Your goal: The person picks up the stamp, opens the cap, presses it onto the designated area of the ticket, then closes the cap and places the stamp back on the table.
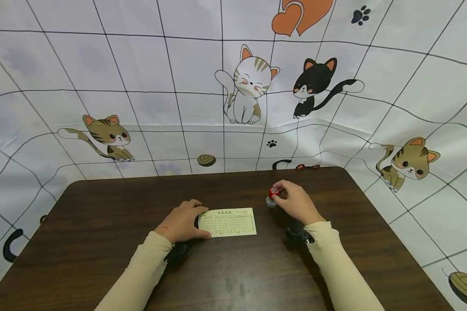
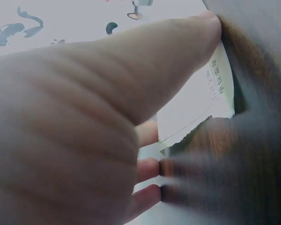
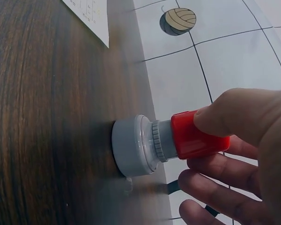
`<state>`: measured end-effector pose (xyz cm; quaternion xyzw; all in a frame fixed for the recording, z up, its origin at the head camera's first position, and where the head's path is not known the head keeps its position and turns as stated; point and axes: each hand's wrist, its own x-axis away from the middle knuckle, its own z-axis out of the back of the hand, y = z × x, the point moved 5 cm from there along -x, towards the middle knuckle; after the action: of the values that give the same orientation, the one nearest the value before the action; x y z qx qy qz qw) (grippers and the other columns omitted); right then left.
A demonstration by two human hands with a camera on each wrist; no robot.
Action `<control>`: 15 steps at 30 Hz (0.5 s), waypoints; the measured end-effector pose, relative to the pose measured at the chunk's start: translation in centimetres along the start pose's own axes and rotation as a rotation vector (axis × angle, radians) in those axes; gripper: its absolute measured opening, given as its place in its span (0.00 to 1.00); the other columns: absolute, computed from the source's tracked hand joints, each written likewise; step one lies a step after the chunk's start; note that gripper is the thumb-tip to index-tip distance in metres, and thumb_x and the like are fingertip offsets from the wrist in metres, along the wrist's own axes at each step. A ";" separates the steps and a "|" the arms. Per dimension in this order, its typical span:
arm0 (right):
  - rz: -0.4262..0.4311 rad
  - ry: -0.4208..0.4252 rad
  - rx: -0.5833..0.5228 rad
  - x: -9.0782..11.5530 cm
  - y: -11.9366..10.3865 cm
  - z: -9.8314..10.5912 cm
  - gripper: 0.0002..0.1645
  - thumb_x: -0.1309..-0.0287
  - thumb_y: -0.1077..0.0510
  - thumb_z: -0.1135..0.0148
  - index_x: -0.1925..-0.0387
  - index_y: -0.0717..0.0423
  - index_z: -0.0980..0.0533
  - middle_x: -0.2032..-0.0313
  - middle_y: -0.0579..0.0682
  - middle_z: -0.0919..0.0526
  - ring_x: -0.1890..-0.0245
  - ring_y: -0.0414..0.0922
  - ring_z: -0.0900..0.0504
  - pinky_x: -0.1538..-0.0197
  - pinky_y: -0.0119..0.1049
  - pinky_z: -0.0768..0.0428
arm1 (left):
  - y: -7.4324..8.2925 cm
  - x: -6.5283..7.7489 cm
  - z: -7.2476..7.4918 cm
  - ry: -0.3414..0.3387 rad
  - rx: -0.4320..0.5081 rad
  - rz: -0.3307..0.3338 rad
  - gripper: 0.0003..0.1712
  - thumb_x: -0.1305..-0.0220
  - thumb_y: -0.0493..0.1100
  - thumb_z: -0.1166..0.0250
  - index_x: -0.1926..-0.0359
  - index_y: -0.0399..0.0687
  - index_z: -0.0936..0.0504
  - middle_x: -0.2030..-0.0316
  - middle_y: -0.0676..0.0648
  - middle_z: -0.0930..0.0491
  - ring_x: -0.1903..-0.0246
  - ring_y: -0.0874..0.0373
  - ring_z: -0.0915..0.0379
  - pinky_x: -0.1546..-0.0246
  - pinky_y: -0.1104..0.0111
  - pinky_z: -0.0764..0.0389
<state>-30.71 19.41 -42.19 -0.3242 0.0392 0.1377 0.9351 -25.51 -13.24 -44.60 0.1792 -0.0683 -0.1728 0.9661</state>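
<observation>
A pale yellow-green printed form slip point(image 1: 229, 223) lies flat on the dark wooden table, with ruled boxes and small print. My left hand point(image 1: 181, 222) rests at its left end, thumb at the near corner and a finger at the far corner; in the left wrist view, the slip's torn edge point(image 2: 189, 132) shows below the straight thumb. To the right of the slip, my right hand point(image 1: 298, 203) pinches the red handle point(image 3: 192, 135) of a stamp point(image 1: 271, 201). The stamp's round grey base point(image 3: 133, 146) stands upright on the tabletop.
The brown table point(image 1: 233, 276) has rounded far corners. Behind it and along its right side hangs a white grid-lined sheet point(image 1: 194, 108) printed with cartoon cats. Dark straps point(image 1: 299, 234) circle both wrists over cream sleeves.
</observation>
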 end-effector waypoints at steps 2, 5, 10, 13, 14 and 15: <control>-0.008 -0.002 0.001 -0.1 0.0 0.0 0.15 0.34 0.59 0.31 0.47 0.56 0.19 0.56 0.51 0.14 0.59 0.47 0.17 0.52 0.49 0.16 | 0.0 0.1 0.0 0.000 -0.002 0.006 0.48 0.47 0.65 0.21 0.30 0.47 0.23 0.30 0.39 0.31 0.31 0.38 0.35 0.34 0.40 0.32; -0.017 -0.010 0.009 -0.1 0.2 0.0 0.15 0.34 0.58 0.31 0.48 0.56 0.20 0.57 0.51 0.14 0.60 0.47 0.18 0.53 0.48 0.17 | 0.1 0.2 0.0 0.000 -0.009 0.011 0.49 0.47 0.64 0.21 0.29 0.46 0.24 0.30 0.38 0.30 0.31 0.38 0.35 0.34 0.40 0.31; -0.006 -0.011 0.021 -0.1 0.3 0.0 0.18 0.35 0.57 0.30 0.46 0.57 0.21 0.56 0.52 0.15 0.59 0.48 0.19 0.53 0.48 0.17 | 0.2 0.3 0.2 -0.006 -0.013 0.020 0.50 0.45 0.64 0.22 0.28 0.45 0.26 0.30 0.38 0.30 0.32 0.38 0.33 0.35 0.43 0.28; 0.019 0.001 0.032 -0.1 0.2 0.1 0.23 0.37 0.55 0.28 0.43 0.59 0.21 0.54 0.53 0.17 0.58 0.49 0.21 0.52 0.49 0.19 | 0.3 0.3 0.3 -0.003 -0.007 0.018 0.49 0.45 0.63 0.22 0.28 0.45 0.25 0.31 0.38 0.29 0.32 0.38 0.33 0.36 0.43 0.27; 0.027 0.006 0.038 -0.1 0.2 0.1 0.25 0.37 0.54 0.27 0.42 0.60 0.21 0.53 0.54 0.17 0.58 0.49 0.21 0.51 0.49 0.19 | 0.4 0.3 0.4 -0.001 -0.002 0.018 0.48 0.45 0.63 0.22 0.28 0.45 0.25 0.31 0.38 0.29 0.32 0.38 0.32 0.36 0.43 0.26; 0.033 0.009 0.042 -0.1 0.1 0.2 0.26 0.38 0.54 0.27 0.42 0.60 0.22 0.53 0.54 0.18 0.57 0.50 0.21 0.51 0.49 0.19 | 0.4 0.3 0.5 0.004 0.001 0.016 0.48 0.45 0.63 0.22 0.29 0.45 0.24 0.31 0.38 0.29 0.33 0.38 0.32 0.37 0.43 0.26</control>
<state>-30.82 19.60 -42.14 -0.3047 0.0517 0.1508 0.9390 -25.15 -13.14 -43.99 0.1794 -0.0681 -0.1650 0.9675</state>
